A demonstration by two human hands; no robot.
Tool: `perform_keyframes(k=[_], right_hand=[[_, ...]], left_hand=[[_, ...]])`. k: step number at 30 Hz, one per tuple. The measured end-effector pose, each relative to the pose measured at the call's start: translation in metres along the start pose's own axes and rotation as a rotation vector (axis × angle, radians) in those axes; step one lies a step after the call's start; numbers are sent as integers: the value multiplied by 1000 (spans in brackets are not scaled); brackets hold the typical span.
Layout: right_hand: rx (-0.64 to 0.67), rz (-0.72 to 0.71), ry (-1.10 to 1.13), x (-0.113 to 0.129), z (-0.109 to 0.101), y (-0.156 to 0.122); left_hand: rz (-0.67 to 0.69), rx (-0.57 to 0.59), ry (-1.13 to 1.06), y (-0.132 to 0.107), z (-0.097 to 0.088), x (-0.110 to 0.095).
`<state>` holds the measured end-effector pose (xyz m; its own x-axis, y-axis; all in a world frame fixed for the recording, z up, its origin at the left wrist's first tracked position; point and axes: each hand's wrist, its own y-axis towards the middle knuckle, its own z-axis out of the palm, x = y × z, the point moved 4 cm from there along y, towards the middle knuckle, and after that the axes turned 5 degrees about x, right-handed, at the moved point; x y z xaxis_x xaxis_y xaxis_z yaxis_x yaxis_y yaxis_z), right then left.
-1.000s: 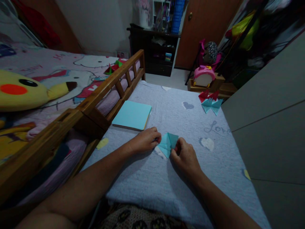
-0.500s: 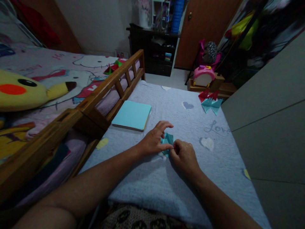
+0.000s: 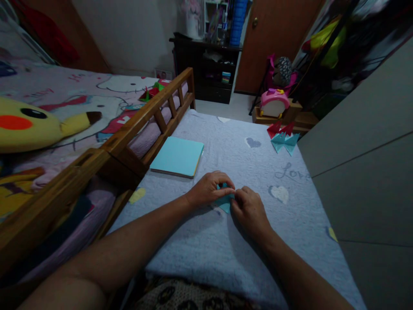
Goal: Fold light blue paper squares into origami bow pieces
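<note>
A small folded piece of light blue paper (image 3: 224,202) lies on the grey-blue bedsheet (image 3: 206,249) in front of me. My left hand (image 3: 208,188) covers its left side, fingers curled and pressing down on it. My right hand (image 3: 250,210) pinches its right side, fingertips meeting those of the left hand. Most of the paper is hidden under both hands; only its lower tip shows. A stack of square light blue sheets (image 3: 178,156) lies just beyond my left hand.
Folded blue and red paper shapes (image 3: 284,137) sit at the sheet's far right edge. A wooden bed rail (image 3: 151,113) runs along the left, with a yellow plush toy (image 3: 35,125) behind it. A grey cabinet wall (image 3: 364,150) stands on the right.
My left hand has moved onto the paper and its fingers have curled down. The paper is folded smaller and is now almost fully covered by both hands.
</note>
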<state>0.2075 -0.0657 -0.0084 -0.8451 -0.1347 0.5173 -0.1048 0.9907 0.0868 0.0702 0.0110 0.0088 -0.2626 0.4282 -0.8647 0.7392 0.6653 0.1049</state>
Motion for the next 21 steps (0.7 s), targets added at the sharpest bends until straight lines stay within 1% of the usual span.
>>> perform_keyframes(k=[3,4,7,9,11,13,16,18,21], right_hand=[[-58,-9,73,-5,-8,2],[-67,-10,115,-8,-11,3],[-38,1,283,-16,-17,7],[6,59,427,-22,-18,8],[39,119,592,-27,-18,9],[64,156,761,-29,-17,10],[107,214,933,-28,-15,11],[120,241,978,-25,-15,11],[131,232,1025,-22,-16,11]], left_hand=[[22,-88,38,-3,-8,-1],[16,-99,25,-4,-10,-1],[-25,-63,-51,-6,-10,4],[-76,-22,-128,-6,-9,9],[-158,10,-235,-7,-7,16],[-236,18,-339,-7,-5,24],[-257,15,-463,-8,-4,30],[-240,71,-572,-8,-1,29],[-217,215,-694,-10,2,20]])
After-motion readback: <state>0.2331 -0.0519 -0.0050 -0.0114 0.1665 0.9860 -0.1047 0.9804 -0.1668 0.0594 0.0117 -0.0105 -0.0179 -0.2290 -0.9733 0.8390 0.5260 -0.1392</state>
